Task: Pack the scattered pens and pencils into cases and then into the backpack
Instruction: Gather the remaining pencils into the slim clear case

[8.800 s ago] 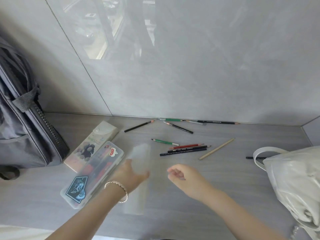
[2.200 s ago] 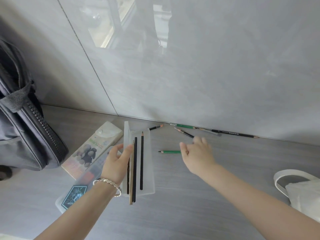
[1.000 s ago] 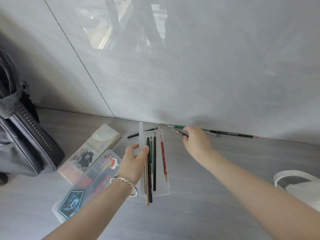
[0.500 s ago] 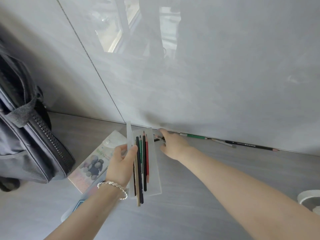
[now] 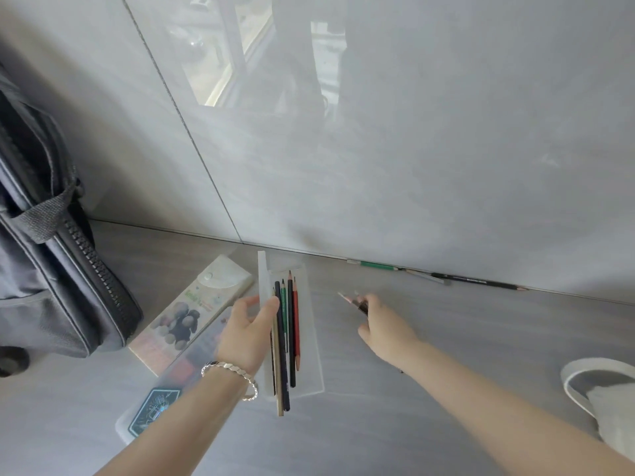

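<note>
Pencils (image 5: pixel 351 300) sitting pinched in the right hand (image 5: pixel 383 329), fingers clamping them.
Left hand (image 5: pixel 245 333) is gripping the clear case (image 5: pixel 311 355) by its left edge; light, stiff, roll-prone shafts are likely wanting a mid-length pinch.

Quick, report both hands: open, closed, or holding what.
Left hand: grips the clear pencil case by its long edge.
Right hand: pinches dark pencils, tips sticking out.

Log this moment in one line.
left hand grips open clear plastic case | right hand pinches dark pencils | three pencils lie by wall
</note>
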Tool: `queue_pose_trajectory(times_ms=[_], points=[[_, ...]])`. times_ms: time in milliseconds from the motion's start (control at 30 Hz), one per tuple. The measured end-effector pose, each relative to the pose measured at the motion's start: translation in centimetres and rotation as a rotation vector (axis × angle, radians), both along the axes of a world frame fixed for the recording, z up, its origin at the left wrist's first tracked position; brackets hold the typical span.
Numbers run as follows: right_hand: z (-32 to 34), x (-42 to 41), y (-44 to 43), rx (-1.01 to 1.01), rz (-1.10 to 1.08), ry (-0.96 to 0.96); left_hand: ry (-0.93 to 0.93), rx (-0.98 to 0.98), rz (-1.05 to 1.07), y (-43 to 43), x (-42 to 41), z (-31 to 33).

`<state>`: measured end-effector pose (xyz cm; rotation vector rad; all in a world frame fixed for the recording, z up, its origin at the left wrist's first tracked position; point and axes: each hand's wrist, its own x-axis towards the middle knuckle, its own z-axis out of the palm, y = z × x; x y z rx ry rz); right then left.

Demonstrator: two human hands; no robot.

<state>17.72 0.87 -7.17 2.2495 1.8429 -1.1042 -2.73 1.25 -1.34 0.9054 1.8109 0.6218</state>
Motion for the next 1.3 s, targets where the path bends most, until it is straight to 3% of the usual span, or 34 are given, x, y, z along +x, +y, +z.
queue_pose_trajectory(times_ms=[100,200,300,600,733,867,967,1167,1300], points=[[2.1,-0.3,-1.4,0.032,-0.287,0.319,0.004,-0.033,-0.048,-0.8,1.2,0.1],[4.6,-2.2,-2.8,0.125,-0.280,0.513,0.005,-0.052,-0.108,-1.7,2.7,0.2],[5.9,-4.5,-3.7,0.127,-0.242,0.567,-0.003,-0.053,-0.163,-2.4,4.2,0.5],[5.4,-2.1,-2.4,0.352,-0.140,0.334,-0.019,-0.016,-0.147,-1.6,5.9,0.6],[2.5,2.7,2.6,0.360,-0.109,0.010,-0.020,-0.040,-0.134,-0.8,5.7,0.4],[-0.3,4.3,5.2,0.276,0.147,-0.308,-0.008,-0.028,-0.130,-0.4,5.4,0.2],[-1.0,4.0,5.7,0.294,0.263,-0.426,-0.001,-0.032,-0.115,-0.2,5.3,0.0],[-1.1,3.6,4.6,0.146,0.252,-0.308,-0.005,-0.033,-0.121,-0.1,5.1,0.0],[-0.5,3.9,2.5,0.118,0.195,-0.001,-0.004,-0.044,-0.136,-0.3,5.1,0.2]])
